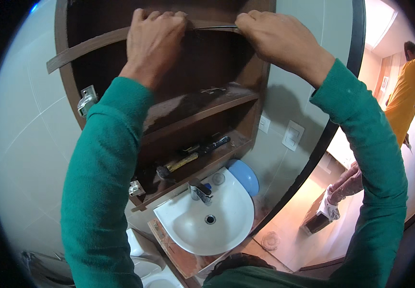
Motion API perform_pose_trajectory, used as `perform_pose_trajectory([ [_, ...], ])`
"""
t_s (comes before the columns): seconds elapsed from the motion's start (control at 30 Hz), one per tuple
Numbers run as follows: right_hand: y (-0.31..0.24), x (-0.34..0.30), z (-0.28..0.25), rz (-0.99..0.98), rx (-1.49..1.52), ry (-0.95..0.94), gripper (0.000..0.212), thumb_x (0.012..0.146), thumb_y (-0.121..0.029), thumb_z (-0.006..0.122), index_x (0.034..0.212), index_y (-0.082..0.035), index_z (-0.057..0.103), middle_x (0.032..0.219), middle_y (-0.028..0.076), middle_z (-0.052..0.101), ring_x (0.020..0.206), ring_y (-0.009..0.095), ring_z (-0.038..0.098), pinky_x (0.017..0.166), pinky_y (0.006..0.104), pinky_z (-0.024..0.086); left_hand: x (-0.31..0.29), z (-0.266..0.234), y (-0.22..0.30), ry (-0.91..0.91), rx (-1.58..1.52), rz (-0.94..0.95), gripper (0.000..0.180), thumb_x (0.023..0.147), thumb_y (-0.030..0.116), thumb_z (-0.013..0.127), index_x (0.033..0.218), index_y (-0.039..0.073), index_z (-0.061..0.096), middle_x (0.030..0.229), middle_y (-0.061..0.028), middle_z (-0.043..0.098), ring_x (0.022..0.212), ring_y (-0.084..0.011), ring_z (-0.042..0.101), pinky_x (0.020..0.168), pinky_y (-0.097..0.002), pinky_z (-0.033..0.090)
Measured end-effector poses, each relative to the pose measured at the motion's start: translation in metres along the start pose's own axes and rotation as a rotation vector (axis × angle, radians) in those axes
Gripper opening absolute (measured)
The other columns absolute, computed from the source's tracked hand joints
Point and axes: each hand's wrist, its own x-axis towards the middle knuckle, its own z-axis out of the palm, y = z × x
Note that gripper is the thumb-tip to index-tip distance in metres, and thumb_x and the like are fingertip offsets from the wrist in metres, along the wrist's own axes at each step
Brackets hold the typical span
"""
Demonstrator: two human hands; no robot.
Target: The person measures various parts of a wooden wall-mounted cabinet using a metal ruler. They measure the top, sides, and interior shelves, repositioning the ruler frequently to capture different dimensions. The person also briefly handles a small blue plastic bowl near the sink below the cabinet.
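Note:
Both my arms, in green sleeves, reach up to an open brown wooden cabinet (255, 77). A narrow wooden strip (87, 48) crosses its upper front, its left end sticking out past the side frame. My left hand (155, 45) is closed around this strip, knuckles up. To its right, my right hand (279, 44) is closed on a thin, dark metal rod-like piece (214, 27), which points left along the strip toward my left hand. My fingers hide the rest of that piece, so its kind is unclear.
A hammer (183, 162) lies on the cabinet's lower shelf. Metal hinges (87, 100) hang from the left frame. Below are a white sink (236, 225) with a faucet (200, 191) and a toilet (142, 264). Beyond the doorway at right stands a person in yellow (402, 98).

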Motion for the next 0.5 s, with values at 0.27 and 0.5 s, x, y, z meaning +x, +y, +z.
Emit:
perform_pose_trajectory([
  [0.27,0.003,0.008,0.0,0.059,0.054,-0.109,0.008,0.094,-0.011,0.054,0.098,-0.005,0.055,0.085,0.017,0.069,0.081,0.037,0.072,0.066,0.0483,0.059,-0.002,0.015,-0.005,0.071,-0.023,-0.004,0.025,0.092,0.011,0.073,0.116,0.016,0.071,0.107,-0.0069,0.077,0.102,-0.0237,0.073,0.106,-0.0481,0.043],
  [0.5,0.008,0.005,0.061,0.06,0.181,0.091,0.01,0.097,-0.015,0.054,0.097,-0.005,0.055,0.084,0.017,0.068,0.08,0.037,0.071,0.067,0.048,0.058,0.003,0.025,-0.008,0.089,0.065,0.015,0.03,0.091,0.016,0.076,0.12,0.017,0.069,0.111,-0.0051,0.076,0.108,-0.0227,0.071,0.103,-0.0466,0.045],
])
